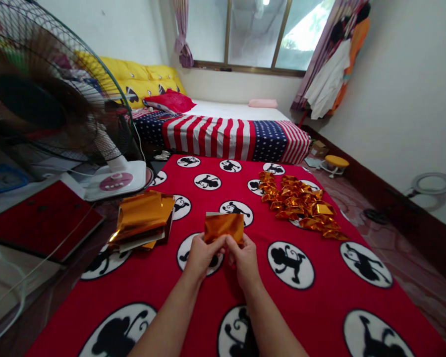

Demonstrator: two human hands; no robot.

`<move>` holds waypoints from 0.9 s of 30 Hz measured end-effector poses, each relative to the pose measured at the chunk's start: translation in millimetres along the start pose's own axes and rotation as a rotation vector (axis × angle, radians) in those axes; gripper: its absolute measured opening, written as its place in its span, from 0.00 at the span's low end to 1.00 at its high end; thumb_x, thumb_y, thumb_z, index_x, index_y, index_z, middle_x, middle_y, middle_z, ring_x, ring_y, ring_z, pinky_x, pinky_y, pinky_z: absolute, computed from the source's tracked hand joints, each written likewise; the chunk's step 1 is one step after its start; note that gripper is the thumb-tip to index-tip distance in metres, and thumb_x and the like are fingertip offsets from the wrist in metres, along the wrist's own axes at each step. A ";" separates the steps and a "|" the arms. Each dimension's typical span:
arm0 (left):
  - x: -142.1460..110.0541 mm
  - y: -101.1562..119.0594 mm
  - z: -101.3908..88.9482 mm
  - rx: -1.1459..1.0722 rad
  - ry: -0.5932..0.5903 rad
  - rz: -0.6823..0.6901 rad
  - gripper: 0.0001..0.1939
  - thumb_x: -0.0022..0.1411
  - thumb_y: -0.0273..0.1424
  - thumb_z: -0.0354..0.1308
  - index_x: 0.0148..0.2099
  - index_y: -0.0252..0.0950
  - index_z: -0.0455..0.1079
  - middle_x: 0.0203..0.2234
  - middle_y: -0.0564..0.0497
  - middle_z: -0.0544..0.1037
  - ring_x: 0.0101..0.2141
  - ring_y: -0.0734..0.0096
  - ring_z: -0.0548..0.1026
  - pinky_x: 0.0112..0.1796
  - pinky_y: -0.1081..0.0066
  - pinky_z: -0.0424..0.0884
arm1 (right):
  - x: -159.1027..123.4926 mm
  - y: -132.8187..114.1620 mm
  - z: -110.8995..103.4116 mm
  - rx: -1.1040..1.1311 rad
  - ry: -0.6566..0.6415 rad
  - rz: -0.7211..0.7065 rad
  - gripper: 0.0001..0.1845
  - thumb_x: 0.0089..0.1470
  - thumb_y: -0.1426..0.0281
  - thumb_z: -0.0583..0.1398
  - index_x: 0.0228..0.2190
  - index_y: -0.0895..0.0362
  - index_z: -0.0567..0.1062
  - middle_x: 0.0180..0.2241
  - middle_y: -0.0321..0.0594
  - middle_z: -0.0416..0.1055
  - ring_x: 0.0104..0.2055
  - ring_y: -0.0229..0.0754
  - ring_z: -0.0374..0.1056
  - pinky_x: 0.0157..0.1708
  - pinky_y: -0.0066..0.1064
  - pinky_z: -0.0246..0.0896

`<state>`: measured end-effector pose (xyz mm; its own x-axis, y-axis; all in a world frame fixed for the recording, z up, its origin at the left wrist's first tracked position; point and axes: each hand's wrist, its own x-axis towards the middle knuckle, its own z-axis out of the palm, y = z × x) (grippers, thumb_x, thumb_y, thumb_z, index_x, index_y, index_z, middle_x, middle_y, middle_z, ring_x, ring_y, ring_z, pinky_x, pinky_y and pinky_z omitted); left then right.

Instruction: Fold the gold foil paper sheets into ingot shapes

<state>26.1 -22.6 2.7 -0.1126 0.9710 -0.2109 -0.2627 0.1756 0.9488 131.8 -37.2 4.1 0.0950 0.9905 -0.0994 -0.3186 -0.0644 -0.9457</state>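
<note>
A piece of shiny gold foil paper stands upright between my two hands, with a thin pale edge showing at its top left. My left hand pinches its lower left part, and my right hand pinches its lower right part. Both thumbs meet at the bottom middle of the paper; the fingers behind it are mostly hidden. To the left lies an uneven stack of gold foil sheets. Several folded gold foil pieces lie in rows on the right, apart from my hands.
Under everything spreads a red cloth with monkey prints. A fan stands at the left beside a dark red board. Beyond the cloth is a bed with a striped, starred cover. A yellow stool and a ring lamp are at the right.
</note>
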 end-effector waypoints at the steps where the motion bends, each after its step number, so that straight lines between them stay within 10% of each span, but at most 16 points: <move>1: 0.3 -0.4 -0.5 0.000 0.000 0.004 0.20 0.38 0.39 0.73 0.28 0.29 0.73 0.15 0.54 0.74 0.15 0.78 0.68 0.18 0.79 0.61 | 0.8 0.5 -0.5 0.023 -0.003 -0.003 0.19 0.46 0.56 0.66 0.25 0.57 0.67 0.14 0.26 0.61 0.12 0.26 0.48 0.11 0.20 0.40; 14: 11.9 3.5 -20.6 0.005 -0.013 0.048 0.19 0.43 0.40 0.71 0.30 0.31 0.74 0.15 0.53 0.75 0.16 0.77 0.71 0.20 0.80 0.63 | 11.0 8.1 -11.4 0.156 0.017 0.026 0.20 0.44 0.58 0.68 0.24 0.56 0.65 0.14 0.25 0.59 0.11 0.25 0.45 0.10 0.19 0.39; 22: 11.6 4.7 -21.5 -0.164 -0.104 0.001 0.23 0.45 0.44 0.69 0.37 0.30 0.76 0.26 0.47 0.81 0.25 0.65 0.78 0.29 0.70 0.73 | 8.2 2.6 -15.7 -0.035 -0.187 0.023 0.18 0.46 0.58 0.67 0.24 0.57 0.68 0.13 0.25 0.59 0.11 0.26 0.46 0.10 0.20 0.39; 27: 13.9 -0.4 -21.4 -0.167 -0.069 0.038 0.21 0.44 0.41 0.71 0.36 0.29 0.77 0.25 0.47 0.81 0.26 0.67 0.78 0.31 0.71 0.73 | 8.3 -1.2 -15.1 -0.009 -0.146 -0.044 0.17 0.48 0.56 0.64 0.32 0.57 0.72 0.24 0.33 0.69 0.19 0.31 0.60 0.15 0.21 0.54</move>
<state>4.1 -12.6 -5.6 -0.0612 0.9862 -0.1539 -0.4156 0.1150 0.9022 147.2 -30.7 -0.3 -0.0294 0.9995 -0.0120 -0.3087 -0.0205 -0.9510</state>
